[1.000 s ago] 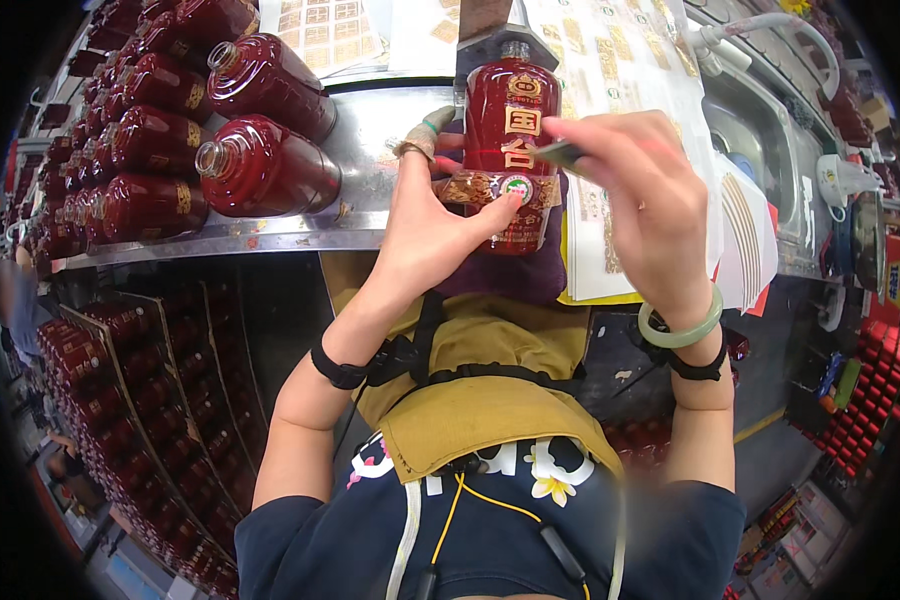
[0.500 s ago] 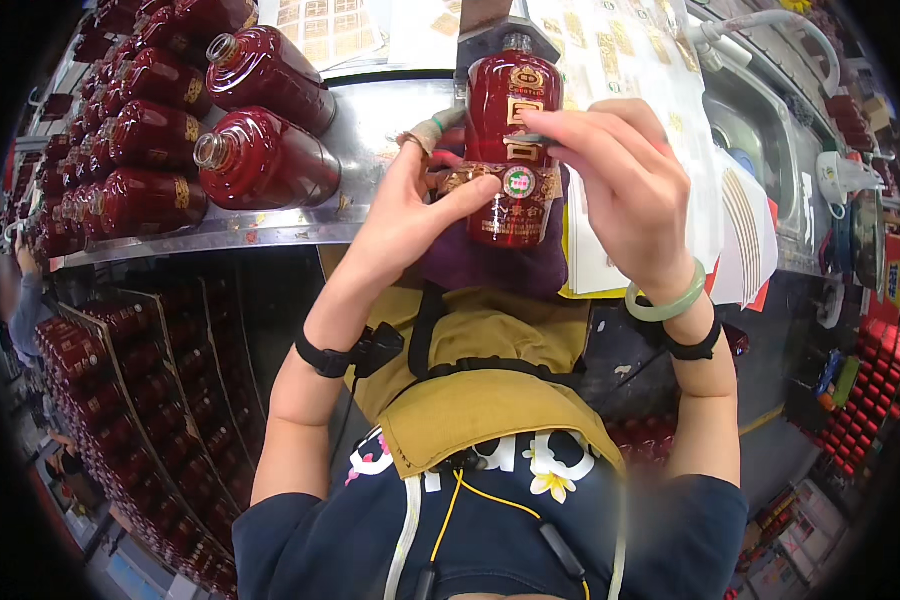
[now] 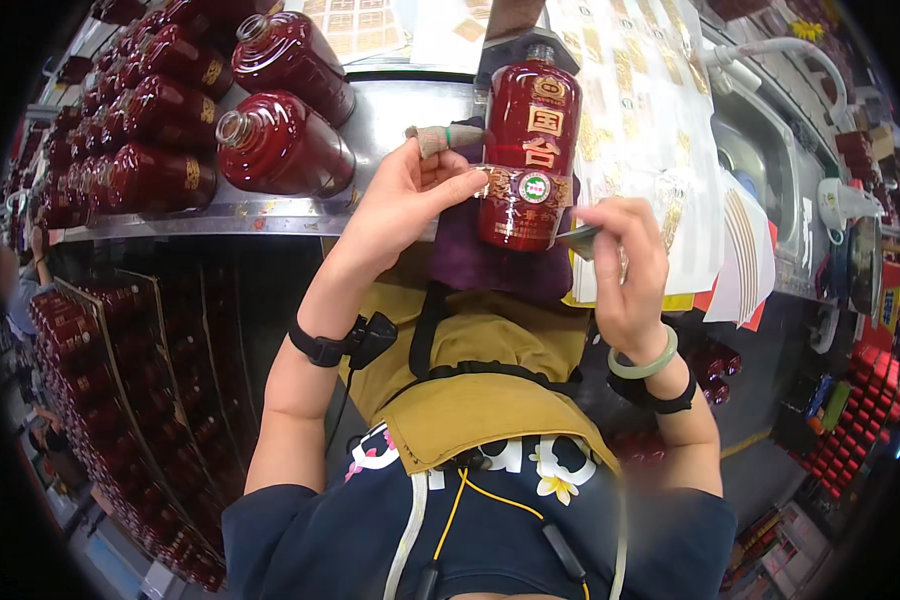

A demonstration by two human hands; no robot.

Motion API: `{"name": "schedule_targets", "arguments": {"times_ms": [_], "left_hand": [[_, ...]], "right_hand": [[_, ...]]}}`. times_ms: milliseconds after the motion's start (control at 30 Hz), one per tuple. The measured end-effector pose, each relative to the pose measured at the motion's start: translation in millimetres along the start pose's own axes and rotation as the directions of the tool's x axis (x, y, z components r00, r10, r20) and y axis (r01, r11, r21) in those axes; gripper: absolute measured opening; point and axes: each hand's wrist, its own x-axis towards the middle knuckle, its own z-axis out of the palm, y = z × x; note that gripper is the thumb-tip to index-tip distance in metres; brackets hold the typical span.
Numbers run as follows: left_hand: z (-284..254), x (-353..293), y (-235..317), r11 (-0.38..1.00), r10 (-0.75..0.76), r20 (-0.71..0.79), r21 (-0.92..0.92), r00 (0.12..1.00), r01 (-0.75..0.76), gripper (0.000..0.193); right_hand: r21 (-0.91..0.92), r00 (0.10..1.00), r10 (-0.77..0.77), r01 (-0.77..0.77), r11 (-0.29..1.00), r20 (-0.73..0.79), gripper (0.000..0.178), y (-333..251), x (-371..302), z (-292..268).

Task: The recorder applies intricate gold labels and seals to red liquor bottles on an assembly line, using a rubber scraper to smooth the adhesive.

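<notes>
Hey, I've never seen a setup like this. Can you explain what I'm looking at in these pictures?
There's no robot here: these are a person's own bare hands. The view comes from a wide fisheye camera worn on the head, looking down, so straight edges bend near the rim.

The left hand is at the left side of a dark red bottle, its thumb against the edge of a gold band across the lower part. One finger wears a brown cover. The right hand pinches a thin dark tool beside the bottle's lower end.

A purple cloth shows under the bottle. More red bottles stand on the metal bench to the left; sheets of gold labels cover the right.
</notes>
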Motion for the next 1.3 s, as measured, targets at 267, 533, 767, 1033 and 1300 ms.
{"name": "schedule_targets", "arguments": {"times_ms": [267,533,767,1033,1300], "left_hand": [[3.1,2.6,-15.2,0.988,0.060,-0.072,-0.135,0.996,-0.069,0.025],[9.7,3.1,-19.7,0.864,0.308,-0.222,0.471,0.925,-0.174,0.045],[32.4,-25.7,-55.6,0.571,0.614,0.063,0.654,0.787,-0.497,0.071],[21.3,-17.0,-39.5,0.408,0.711,0.107,0.743,0.696,-0.530,0.082],[22.8,-1.5,-47.0,0.897,0.424,0.014,0.131,0.906,-0.422,0.056]], "right_hand": [[0.141,0.915,0.398,-0.386,0.912,-0.071,0.048,7.9,13.5,15.3],[-0.023,0.975,0.204,-0.202,0.979,0.089,0.101,15.1,15.5,9.7],[-0.187,0.988,0.154,-0.152,0.971,-0.002,0.106,21.8,7.6,35.9],[-0.070,0.995,0.099,-0.101,0.992,-0.030,0.090,12.0,18.0,17.7],[-0.103,1.000,0.030,-0.030,0.994,-0.002,0.087,33.9,6.0,18.9]]}}
